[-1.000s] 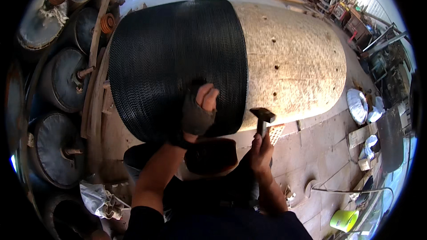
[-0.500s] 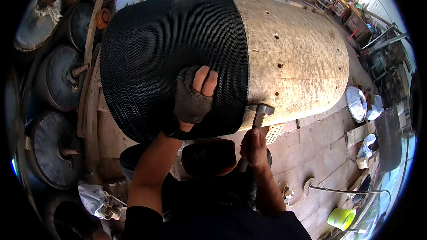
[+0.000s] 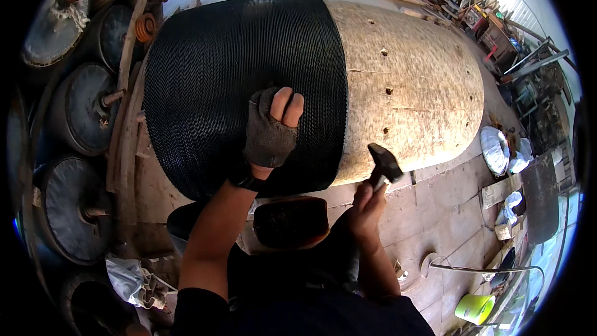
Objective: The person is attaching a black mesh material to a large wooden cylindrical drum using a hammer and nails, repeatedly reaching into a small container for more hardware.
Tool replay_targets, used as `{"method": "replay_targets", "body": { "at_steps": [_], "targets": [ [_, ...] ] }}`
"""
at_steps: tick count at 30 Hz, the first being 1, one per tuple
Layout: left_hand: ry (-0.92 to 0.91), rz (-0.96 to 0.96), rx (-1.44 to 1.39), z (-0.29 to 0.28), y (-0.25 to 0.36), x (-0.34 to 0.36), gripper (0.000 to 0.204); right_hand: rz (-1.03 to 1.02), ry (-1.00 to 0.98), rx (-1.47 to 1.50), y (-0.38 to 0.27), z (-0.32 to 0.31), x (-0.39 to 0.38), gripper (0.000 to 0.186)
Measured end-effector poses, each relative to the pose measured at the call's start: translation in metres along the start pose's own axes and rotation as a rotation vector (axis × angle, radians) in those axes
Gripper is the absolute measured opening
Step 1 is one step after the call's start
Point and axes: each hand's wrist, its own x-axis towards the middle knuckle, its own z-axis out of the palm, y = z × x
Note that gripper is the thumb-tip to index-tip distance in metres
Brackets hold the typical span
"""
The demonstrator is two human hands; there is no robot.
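A large wooden cylinder (image 3: 416,81) lies in front of me, its bare pale surface dotted with small holes. Black, finely ridged material (image 3: 242,50) covers its left part, ending in a toothed edge. Against that black surface rests my left hand (image 3: 272,129), in a dark glove with two fingertips bare. Its fingers are curled closed, and what they hold, if anything, is hidden. My right hand (image 3: 367,213) is closed round the handle of a hammer (image 3: 385,163). The hammer head is tilted, right of the black edge, over the cylinder's near side.
Close to my body, below the cylinder, is a dark block-like object (image 3: 291,223). Several dark round drums (image 3: 81,208) line the left side beside wooden planks (image 3: 127,143). A white wrapped ring (image 3: 495,150) and a yellow-green bucket (image 3: 475,308) are on the right.
The hammer has moved right, away from the black material's edge, and its head has turned. My right hand shifted slightly right with it. My left hand stays in much the same place.
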Motion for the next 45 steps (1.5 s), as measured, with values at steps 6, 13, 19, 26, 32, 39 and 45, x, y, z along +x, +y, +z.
{"method": "replay_targets", "body": {
  "at_steps": [6, 13, 19, 26, 32, 39, 45],
  "targets": [
    [0.034, 0.018, 0.020, 0.003, -0.001, -0.001, 0.035, 0.124, -0.088, 0.110, -0.039, -0.016, -0.003, 0.017],
    [0.007, 0.001, -0.002, 0.000, 0.000, -0.002, 0.033, -0.011, -0.085, -0.272, 0.005, 0.009, -0.003, 0.018],
    [0.014, -0.006, -0.007, 0.002, 0.001, -0.004, 0.032, 0.153, -0.015, 0.233, -0.033, -0.024, -0.022, 0.020],
    [0.033, -0.014, -0.018, 0.006, 0.000, -0.003, 0.033, 0.109, -0.167, -0.166, 0.002, -0.007, -0.017, 0.015],
    [-0.003, -0.009, 0.001, 0.002, 0.002, -0.003, 0.034, 0.054, -0.027, 0.044, -0.015, -0.013, -0.016, 0.013],
    [0.019, 0.017, 0.008, 0.004, 0.003, 0.004, 0.034, 0.210, -0.044, 0.223, -0.031, -0.024, -0.014, 0.019],
    [-0.027, 0.017, 0.056, 0.004, 0.000, -0.001, 0.034, 0.065, -0.084, -0.120, 0.014, 0.005, -0.013, 0.017]
  ]
}}
